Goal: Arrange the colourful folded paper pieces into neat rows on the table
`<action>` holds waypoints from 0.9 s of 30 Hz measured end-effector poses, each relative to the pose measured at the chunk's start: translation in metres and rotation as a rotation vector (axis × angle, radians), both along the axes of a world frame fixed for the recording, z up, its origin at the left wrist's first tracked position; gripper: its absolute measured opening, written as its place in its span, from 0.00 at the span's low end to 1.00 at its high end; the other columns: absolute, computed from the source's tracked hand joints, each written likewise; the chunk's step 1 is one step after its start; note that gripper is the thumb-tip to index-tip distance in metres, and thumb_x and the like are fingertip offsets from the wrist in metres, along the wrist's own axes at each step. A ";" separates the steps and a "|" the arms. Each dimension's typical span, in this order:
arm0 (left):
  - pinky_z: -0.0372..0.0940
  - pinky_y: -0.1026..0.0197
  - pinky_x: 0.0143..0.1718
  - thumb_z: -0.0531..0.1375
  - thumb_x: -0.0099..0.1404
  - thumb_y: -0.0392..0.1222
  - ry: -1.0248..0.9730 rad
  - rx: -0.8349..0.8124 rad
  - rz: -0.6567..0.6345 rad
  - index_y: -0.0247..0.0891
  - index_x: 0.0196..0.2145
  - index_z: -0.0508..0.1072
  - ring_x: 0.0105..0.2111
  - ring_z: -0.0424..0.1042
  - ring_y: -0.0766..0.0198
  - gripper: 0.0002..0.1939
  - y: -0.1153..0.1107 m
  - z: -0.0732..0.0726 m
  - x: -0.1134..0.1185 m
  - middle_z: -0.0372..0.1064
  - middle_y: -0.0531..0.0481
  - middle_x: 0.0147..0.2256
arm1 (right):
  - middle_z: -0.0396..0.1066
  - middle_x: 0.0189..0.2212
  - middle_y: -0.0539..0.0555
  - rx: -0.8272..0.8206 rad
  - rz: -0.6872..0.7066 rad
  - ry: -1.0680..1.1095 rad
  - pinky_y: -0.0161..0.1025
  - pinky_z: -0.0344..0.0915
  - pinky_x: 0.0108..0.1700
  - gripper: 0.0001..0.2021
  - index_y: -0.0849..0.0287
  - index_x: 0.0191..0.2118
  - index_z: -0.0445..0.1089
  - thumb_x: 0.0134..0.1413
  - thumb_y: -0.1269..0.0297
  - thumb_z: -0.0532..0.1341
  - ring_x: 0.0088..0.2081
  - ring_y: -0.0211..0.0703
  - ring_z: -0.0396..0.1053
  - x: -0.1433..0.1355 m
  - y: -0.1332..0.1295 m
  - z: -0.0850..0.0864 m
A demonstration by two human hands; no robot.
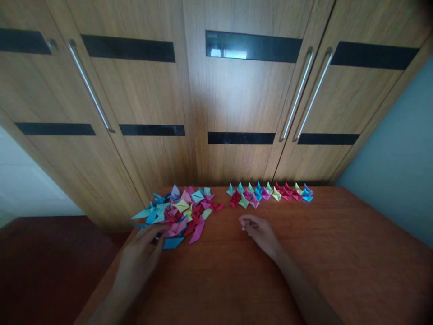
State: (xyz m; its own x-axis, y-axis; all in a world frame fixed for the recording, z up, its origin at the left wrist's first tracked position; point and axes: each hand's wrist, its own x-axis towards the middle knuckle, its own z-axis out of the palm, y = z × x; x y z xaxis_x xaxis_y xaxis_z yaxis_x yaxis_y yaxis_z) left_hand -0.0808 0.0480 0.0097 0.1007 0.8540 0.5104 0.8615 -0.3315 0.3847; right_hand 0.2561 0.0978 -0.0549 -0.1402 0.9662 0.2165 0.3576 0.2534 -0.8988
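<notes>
In the head view, your left hand [139, 253] reaches to the near left edge of a loose pile of folded paper pieces [188, 212], heaped on the left of a reddish-brown surface [216, 280]. Its fingers meet the heap beside a pink piece [177, 228]; you cannot tell from here whether they are clamped on one. A flat blue piece [173, 243] lies just beside your thumb, and a long pink piece [197, 230] juts from the pile's near side. Your right hand [262, 234] hangs over the middle, its fingers curled together. Beyond it, small upright paper pieces [266, 194] in many colors stand in roughly two rows, near wooden doors [233, 99] with dark strips [127, 48].
</notes>
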 end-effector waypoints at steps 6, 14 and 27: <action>0.65 0.60 0.41 0.51 0.64 0.35 -0.104 -0.108 -0.306 0.41 0.39 0.71 0.39 0.70 0.61 0.11 0.013 -0.004 0.072 0.70 0.48 0.38 | 0.69 0.30 0.50 -0.084 0.164 0.189 0.32 0.61 0.29 0.14 0.56 0.43 0.70 0.52 0.55 0.60 0.28 0.36 0.65 -0.034 -0.016 0.008; 0.65 0.61 0.40 0.53 0.62 0.34 -0.313 -0.231 -0.437 0.41 0.40 0.71 0.37 0.70 0.63 0.11 0.030 -0.008 0.115 0.71 0.49 0.37 | 0.70 0.27 0.50 -0.035 0.090 0.244 0.33 0.61 0.32 0.11 0.59 0.30 0.70 0.50 0.56 0.61 0.29 0.36 0.65 -0.029 -0.013 0.016; 0.67 0.63 0.34 0.59 0.58 0.39 -0.597 -0.440 -0.437 0.37 0.33 0.73 0.32 0.73 0.62 0.05 0.047 -0.021 0.145 0.73 0.49 0.33 | 0.67 0.25 0.49 -0.010 -0.020 0.247 0.33 0.60 0.31 0.11 0.59 0.30 0.69 0.50 0.55 0.60 0.27 0.36 0.63 -0.004 -0.008 0.021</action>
State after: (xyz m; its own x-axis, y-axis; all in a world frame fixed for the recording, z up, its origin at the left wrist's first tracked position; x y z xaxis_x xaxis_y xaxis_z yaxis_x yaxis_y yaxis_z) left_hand 0.0640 0.0955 -0.0109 0.2866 0.9337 0.2145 0.3037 -0.3009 0.9040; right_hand 0.2523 0.0900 -0.0339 -0.0651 0.9703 0.2328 0.1316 0.2396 -0.9619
